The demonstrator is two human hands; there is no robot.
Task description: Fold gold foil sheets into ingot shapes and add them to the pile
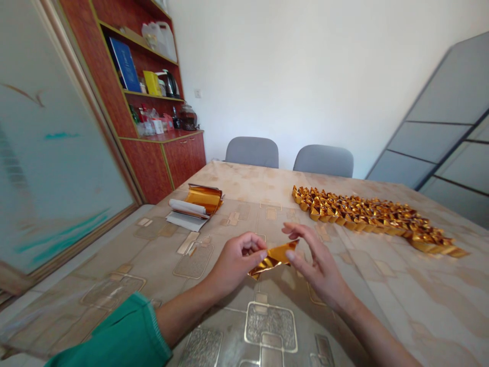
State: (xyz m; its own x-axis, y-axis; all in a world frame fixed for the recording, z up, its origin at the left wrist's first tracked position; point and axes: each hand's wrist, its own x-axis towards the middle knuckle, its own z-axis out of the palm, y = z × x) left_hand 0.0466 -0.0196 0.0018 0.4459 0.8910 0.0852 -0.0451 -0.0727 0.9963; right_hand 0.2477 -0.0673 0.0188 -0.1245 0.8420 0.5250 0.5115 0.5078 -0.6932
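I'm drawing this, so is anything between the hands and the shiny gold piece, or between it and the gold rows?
Nothing visible separates the left hand or right hand from the gold foil piece; both touch it. Toward the gold rows, only the right hand itself stands between.

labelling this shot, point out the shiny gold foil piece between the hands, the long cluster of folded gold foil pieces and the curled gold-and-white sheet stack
Foil piece point(281, 252): head view, on its upper face
Foil cluster point(362, 214): head view, middle of its top
Sheet stack point(204, 198): head view, gold upper face
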